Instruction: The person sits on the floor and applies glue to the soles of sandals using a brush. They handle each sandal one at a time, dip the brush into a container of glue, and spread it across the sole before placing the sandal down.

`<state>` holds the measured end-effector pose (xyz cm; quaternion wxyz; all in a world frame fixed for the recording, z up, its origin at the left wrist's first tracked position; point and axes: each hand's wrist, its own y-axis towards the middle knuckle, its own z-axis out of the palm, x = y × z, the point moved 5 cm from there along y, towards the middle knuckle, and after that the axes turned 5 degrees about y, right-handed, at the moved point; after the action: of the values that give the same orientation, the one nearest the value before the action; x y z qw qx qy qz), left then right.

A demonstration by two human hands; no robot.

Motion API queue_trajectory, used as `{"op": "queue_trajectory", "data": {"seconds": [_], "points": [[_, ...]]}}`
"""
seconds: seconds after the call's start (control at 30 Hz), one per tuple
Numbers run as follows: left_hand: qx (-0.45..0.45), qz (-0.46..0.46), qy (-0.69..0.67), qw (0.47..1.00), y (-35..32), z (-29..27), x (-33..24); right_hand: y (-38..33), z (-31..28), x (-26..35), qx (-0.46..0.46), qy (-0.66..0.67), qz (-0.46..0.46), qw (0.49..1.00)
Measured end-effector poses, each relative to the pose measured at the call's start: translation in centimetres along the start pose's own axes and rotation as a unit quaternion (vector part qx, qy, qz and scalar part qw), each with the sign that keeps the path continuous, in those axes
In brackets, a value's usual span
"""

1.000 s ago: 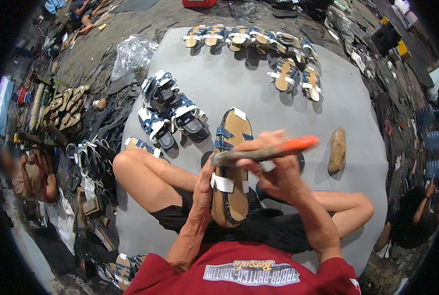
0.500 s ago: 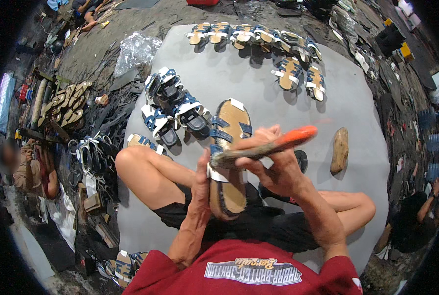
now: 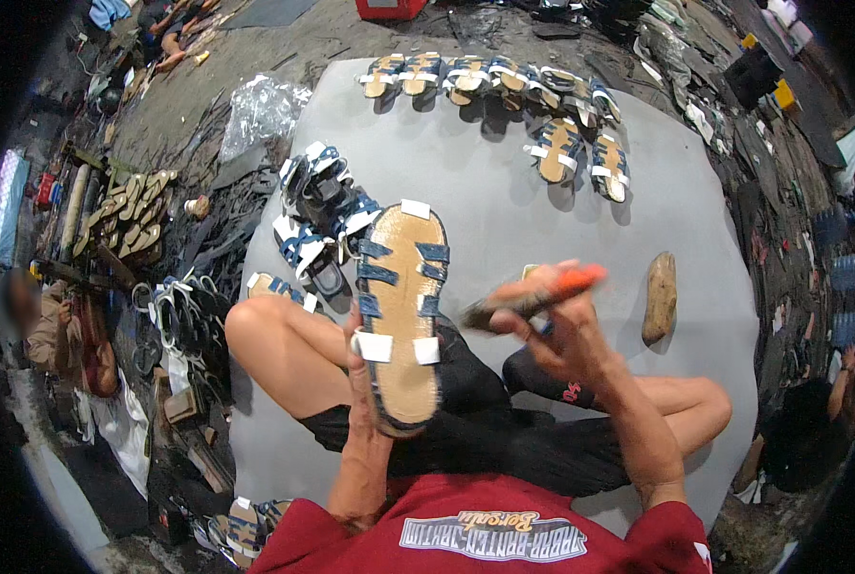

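Observation:
A sandal upper on its sole shape (image 3: 403, 287) is upright before my lap, its tan face toward me. Folded blue strap ends and white tabs lie on that tan face, and the lower rim is dark. Closed on the sandal's lower left edge is my left hand (image 3: 361, 373), its fingers mostly hidden behind. To the right, apart from the sandal, my right hand (image 3: 556, 316) grips an orange-handled tool (image 3: 580, 280). Its dark end points left toward the sandal; motion blur hides the exact kind.
I sit cross-legged on a grey mat (image 3: 466, 172). Sandals (image 3: 558, 153) line its far edge, and more sandals (image 3: 322, 210) are heaped at the left. A brown, elongated block (image 3: 659, 298) lies at the right. Scraps cover the surrounding ground; a person (image 3: 54, 330) sits far left.
The sandal has moved left and turned to show its tan face more squarely. My right hand and the tool have drawn back from it, leaving a gap.

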<state>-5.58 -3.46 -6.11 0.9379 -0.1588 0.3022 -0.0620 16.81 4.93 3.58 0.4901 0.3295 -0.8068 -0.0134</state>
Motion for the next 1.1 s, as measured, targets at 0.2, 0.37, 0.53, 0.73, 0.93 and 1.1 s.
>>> {"op": "queue_trajectory", "data": {"seconds": [0.2, 0.37, 0.53, 0.73, 0.93, 1.1], "points": [[-0.059, -0.081, -0.023, 0.995, 0.5, 1.7, 1.3, 2.5, 0.3, 1.7, -0.053, 0.013, -0.028, 0.998], [0.129, -0.048, -0.098, 0.986, 1.1, 1.7, -1.1, 0.8, -1.8, -1.6, -0.041, 0.181, 0.129, 0.974], [-0.073, -0.019, 0.001, 0.997, 0.9, 4.2, -0.8, 0.7, 0.7, 3.8, 0.001, 0.045, -0.040, 0.998], [0.039, -0.059, -0.002, 0.997, 1.8, 1.4, -2.0, -1.6, -1.3, 0.6, 0.001, 0.001, -0.005, 1.000], [-0.018, -0.043, -0.039, 0.998, 1.3, 3.6, -0.8, 1.0, 0.4, 3.9, 0.028, -0.002, -0.024, 0.999], [-0.053, -0.020, 0.067, 0.996, 0.9, 3.9, -1.4, 2.6, -2.0, 3.1, -0.071, 0.105, 0.005, 0.992]]}}
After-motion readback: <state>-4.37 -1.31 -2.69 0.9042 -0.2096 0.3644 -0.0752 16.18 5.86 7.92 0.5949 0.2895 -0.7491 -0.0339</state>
